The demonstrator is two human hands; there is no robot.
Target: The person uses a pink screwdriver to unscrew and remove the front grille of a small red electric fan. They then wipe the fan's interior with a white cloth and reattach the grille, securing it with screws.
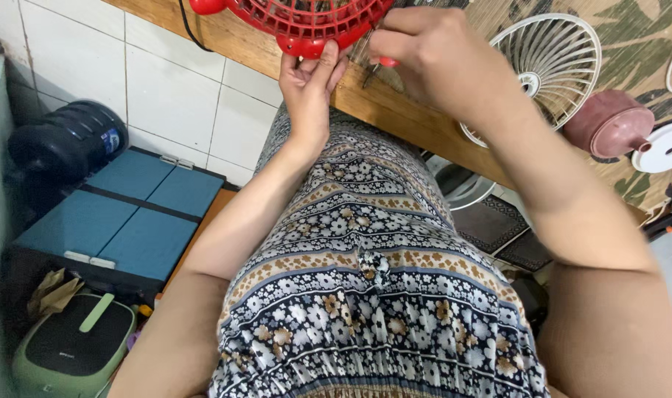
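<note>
A red plastic fan grille (299,26) is held at the near edge of the wooden worktop (395,110), close to the top of the view, where part of it is cut off. The left hand (310,85) is set under the grille's lower rim, fingers curled up against it and the thumb pressed on the red edge, so the rim is pinched from below. The right hand (417,51) is closed around a small tool with a red handle (386,63), whose thin dark tip points down towards the worktop just beside the grille; what kind of tool it is cannot be told.

The grille is judged to be light and fairly stiff, though its thin ribs would probably flex or snap if squeezed hard. The smooth plastic may slip, so the thicker outer rim is the better place to take hold, as it is gripped now.

Further right on the worktop, a white fan grille (553,63), a dull red motor housing (609,125) and a white disc (664,147) are laid well apart from the hands.
</note>
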